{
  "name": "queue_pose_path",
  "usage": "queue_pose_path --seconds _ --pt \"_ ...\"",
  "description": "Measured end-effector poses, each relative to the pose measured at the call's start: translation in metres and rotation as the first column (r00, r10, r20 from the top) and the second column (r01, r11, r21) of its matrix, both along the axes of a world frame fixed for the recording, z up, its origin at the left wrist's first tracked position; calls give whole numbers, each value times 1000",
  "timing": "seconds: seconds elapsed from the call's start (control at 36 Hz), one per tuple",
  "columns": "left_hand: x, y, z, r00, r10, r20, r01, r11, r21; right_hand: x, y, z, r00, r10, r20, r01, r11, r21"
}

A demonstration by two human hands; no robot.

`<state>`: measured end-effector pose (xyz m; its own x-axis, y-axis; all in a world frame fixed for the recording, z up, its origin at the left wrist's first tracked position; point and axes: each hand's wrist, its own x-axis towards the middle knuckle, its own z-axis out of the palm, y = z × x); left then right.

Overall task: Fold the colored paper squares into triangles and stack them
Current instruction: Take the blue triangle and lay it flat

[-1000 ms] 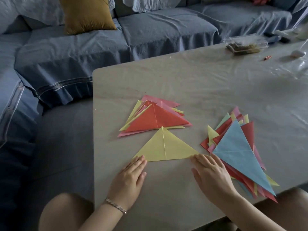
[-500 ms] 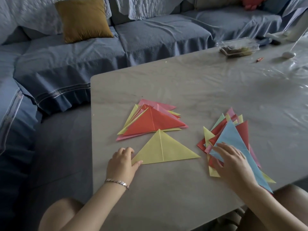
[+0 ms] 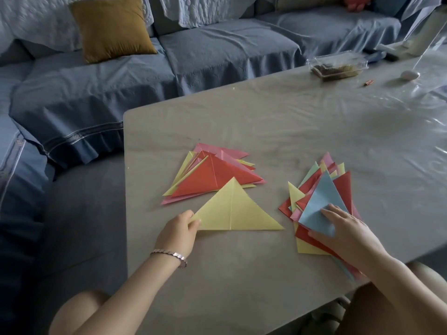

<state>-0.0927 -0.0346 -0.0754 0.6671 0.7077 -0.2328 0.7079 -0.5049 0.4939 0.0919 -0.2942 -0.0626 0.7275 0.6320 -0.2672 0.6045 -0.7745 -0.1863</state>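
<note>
Nearest, the left hand (image 3: 180,232), a bracelet (image 3: 169,254) at its wrist, pinches the left corner of the yellow triangle (image 3: 232,213), thumb on top and fingers curled. The triangle lies flat on the grey table (image 3: 242,286), stretching away to the right of that hand, with a crease down its middle. The right hand (image 3: 348,232) rests palm-down with straight fingers on the blue triangle (image 3: 321,201), gripping nothing (the thumb lies on a red sheet below it). That blue piece tops the loose pile (image 3: 342,187) of red, yellow, pink and green papers fanned beneath and beyond the right hand. Just beyond the left hand sits the stack of folded triangles (image 3: 212,177), a red one uppermost, with the yellow triangle's tip overlapping its near edge. Far beyond the right hand stand a clear plastic container (image 3: 338,65) and a small white object (image 3: 410,74). Behind the table runs a blue sofa (image 3: 217,52) with a mustard cushion (image 3: 111,27).
</note>
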Motion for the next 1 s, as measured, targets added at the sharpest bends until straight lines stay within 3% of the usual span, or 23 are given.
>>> queue_pose_path --seconds 0.08,0.17,0.28,0.39,0.53,0.67,1.0 --pt "10 5 15 979 69 190 -64 997 -33 -1 -2 2 999 -41 -10 41 999 33" --pt "26 24 29 960 124 252 -125 992 -12 1 -2 3 1000 -4 24 4 1000 -9" --pt "44 58 33 957 192 216 -189 981 -32 -1 0 6 999 41 -2 -41 995 -93" --pt "48 68 26 969 238 70 -245 962 121 -2 1 6 1000 23 18 -21 995 -102" --pt "39 38 6 992 11 129 -51 947 318 -1 2 9 999 -1 -36 -2 996 -84" --pt "27 -9 -1 953 -165 253 111 971 212 0 2 13 996 -54 -72 51 998 -48" --pt "13 -53 -11 913 -263 313 261 964 48 -2 -1 20 981 -126 -150 125 992 -15"
